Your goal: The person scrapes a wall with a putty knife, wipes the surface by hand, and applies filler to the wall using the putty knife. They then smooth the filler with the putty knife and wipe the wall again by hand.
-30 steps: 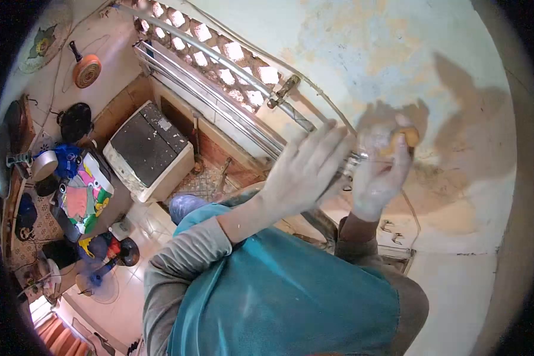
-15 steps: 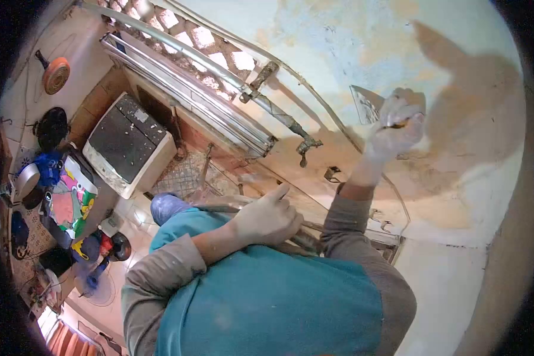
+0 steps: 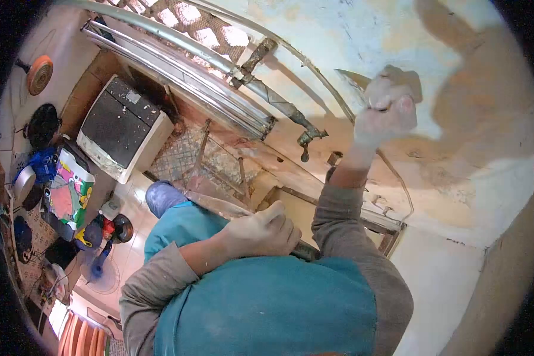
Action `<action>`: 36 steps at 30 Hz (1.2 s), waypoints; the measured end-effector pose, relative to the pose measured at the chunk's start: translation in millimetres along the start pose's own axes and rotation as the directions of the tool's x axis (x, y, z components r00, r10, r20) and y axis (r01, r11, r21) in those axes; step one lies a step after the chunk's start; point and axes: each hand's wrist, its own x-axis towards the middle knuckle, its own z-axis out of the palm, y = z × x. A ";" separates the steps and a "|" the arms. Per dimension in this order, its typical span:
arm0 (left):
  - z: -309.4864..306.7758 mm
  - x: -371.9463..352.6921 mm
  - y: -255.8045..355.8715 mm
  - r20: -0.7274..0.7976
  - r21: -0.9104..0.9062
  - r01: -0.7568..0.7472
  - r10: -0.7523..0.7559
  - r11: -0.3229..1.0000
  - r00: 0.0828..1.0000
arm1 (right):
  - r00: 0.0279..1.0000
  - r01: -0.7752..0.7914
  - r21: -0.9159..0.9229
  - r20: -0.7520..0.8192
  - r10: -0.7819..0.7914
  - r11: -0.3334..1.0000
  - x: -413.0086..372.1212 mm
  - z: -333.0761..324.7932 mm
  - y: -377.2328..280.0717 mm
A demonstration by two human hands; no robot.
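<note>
My right hand, coated in whitish dust, is closed around a putty knife. Its thin triangular blade lies at the wall, and the handle is hidden in the fist. In front of my chest, my left hand is also closed and dusty, with the thumb on top. A flat, smeared plate extends from it, seen nearly edge-on. My fingers cover where they meet it. The wall around the putty knife is patchy, white and orange-brown.
A tap on a wrapped pipe juts from the wall beside my right arm. Metal rods run along it. A washing machine stands further left, near a cluttered counter and a fan.
The view has shifted slightly. My right hand has moved a little left and up in the picture, and the putty knife's blade appears narrower. The plate at my left hand shows more clearly.
</note>
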 end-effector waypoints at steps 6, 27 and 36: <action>5.8 0.3 -2.6 -0.059 -0.071 0.022 -0.026 0.997 0.998 | 0.989 0.149 0.165 -0.029 -0.146 0.975 7.5 -2.6 -6.9; 8.5 -2.2 0.2 -0.081 -0.065 0.057 -0.062 0.996 0.995 | 0.987 0.145 0.232 0.039 -0.158 0.962 -0.9 1.1 -7.7; 8.1 0.6 -6.9 -0.071 -0.025 0.031 -0.032 0.999 0.997 | 0.964 0.262 0.167 0.005 -0.266 0.951 -6.3 0.5 -12.3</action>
